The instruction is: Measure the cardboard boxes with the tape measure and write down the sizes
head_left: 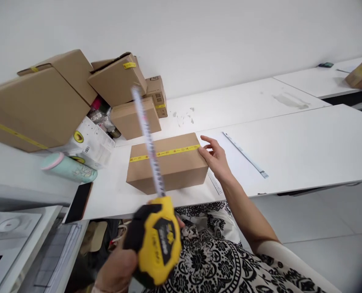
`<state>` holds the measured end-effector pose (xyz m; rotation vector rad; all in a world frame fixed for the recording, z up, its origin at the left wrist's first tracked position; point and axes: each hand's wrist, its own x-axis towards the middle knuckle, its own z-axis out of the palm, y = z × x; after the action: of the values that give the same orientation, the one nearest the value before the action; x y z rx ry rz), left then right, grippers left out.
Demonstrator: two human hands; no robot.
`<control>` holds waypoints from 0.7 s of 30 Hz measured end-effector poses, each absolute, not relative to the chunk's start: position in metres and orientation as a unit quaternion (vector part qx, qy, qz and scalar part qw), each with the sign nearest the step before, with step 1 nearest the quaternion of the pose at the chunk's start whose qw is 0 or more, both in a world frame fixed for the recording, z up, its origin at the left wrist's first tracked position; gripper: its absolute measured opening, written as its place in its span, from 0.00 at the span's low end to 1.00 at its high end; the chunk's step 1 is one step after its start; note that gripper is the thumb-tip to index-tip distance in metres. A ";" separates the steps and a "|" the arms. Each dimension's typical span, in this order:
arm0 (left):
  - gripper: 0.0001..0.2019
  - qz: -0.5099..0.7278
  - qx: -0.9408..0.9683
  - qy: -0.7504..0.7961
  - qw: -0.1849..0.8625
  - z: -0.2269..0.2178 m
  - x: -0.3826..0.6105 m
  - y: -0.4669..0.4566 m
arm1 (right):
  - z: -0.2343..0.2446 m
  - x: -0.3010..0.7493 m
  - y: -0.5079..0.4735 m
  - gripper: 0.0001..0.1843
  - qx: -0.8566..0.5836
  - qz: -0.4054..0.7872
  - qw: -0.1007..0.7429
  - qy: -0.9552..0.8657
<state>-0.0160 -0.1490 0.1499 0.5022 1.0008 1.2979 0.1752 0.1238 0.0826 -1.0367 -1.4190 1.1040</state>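
Note:
My left hand (119, 260) is closed around a yellow and black tape measure (162, 244), held up close to the camera. Its white blade (150, 146) sticks out upward and crosses in front of a closed cardboard box (174, 175) sealed with yellow printed tape. That box lies on the white table near its front edge. At the box's right end is my right hand (216, 158), thumb against the corner by the tape and the other fingers spread apart. Part of a ruler-like strip (214, 182) shows beside the box, under my right wrist.
Several cardboard boxes (31, 106) are stacked at the left against the wall. A mint bottle (69, 167) lies by a white avocado-print carton (89, 142). A dark phone (79, 202) rests at the table's left edge. A pale blue strip (244, 154) lies to the right.

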 end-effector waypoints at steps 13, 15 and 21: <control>0.26 0.436 0.226 0.386 0.781 0.151 0.050 -0.114 | 0.112 0.132 0.210 0.30 -0.343 0.439 0.447 -0.700; 0.25 0.429 0.226 0.389 0.783 0.155 0.052 -0.115 | 0.113 0.123 0.215 0.25 -0.359 0.459 0.398 -0.709; 0.28 0.420 0.233 0.394 0.784 0.160 0.054 -0.104 | 0.108 0.116 0.218 0.17 -0.336 0.515 0.378 -0.692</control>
<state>0.0542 -0.1040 0.1605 0.5024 0.8502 0.9063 0.1157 0.2180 0.1079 -0.8598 -1.7677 1.3174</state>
